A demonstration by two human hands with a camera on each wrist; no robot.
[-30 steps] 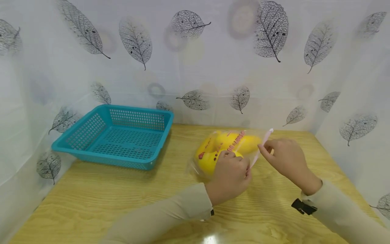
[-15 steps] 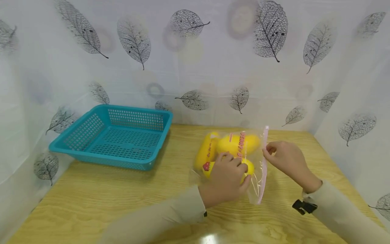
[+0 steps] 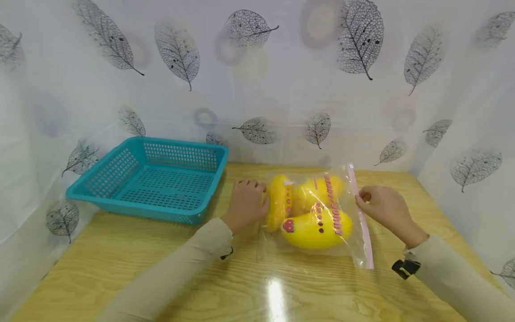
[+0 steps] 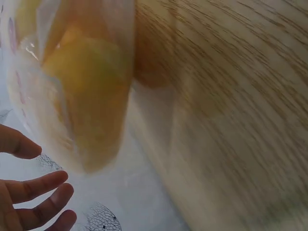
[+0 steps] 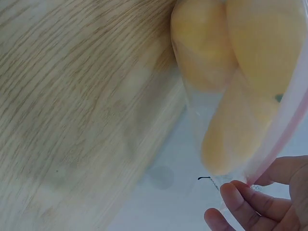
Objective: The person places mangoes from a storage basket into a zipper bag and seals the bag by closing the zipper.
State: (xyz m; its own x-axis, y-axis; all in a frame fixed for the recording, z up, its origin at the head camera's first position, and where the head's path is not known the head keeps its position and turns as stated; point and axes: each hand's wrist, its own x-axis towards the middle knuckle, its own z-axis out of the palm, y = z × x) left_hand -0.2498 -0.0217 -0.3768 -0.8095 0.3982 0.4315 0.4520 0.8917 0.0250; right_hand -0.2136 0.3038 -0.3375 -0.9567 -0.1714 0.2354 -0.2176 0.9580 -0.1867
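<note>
A clear zip bag (image 3: 263, 246) with red print and a pink closure strip lies on the table. Inside it are three smooth yellow mango-shaped pieces (image 3: 315, 230). At the strip end, my right hand (image 3: 384, 210) pinches the bag's edge between thumb and finger; the right wrist view shows the pink strip (image 5: 285, 134) reaching down to those fingertips. My left hand (image 3: 246, 203) is at the opposite end of the bag. In the left wrist view its thumb and fingers (image 4: 41, 211) are spread, with none of them gripping the bag.
A turquoise perforated basket (image 3: 161, 214) sits at the back left, with nothing inside. The wooden table (image 3: 225, 286) meets a white leaf-printed curtain (image 3: 257, 80) behind and at both sides.
My left hand has left the top of the bag and moved left to its far end. The bag now lies flatter and more spread out. My right hand remains at the strip.
</note>
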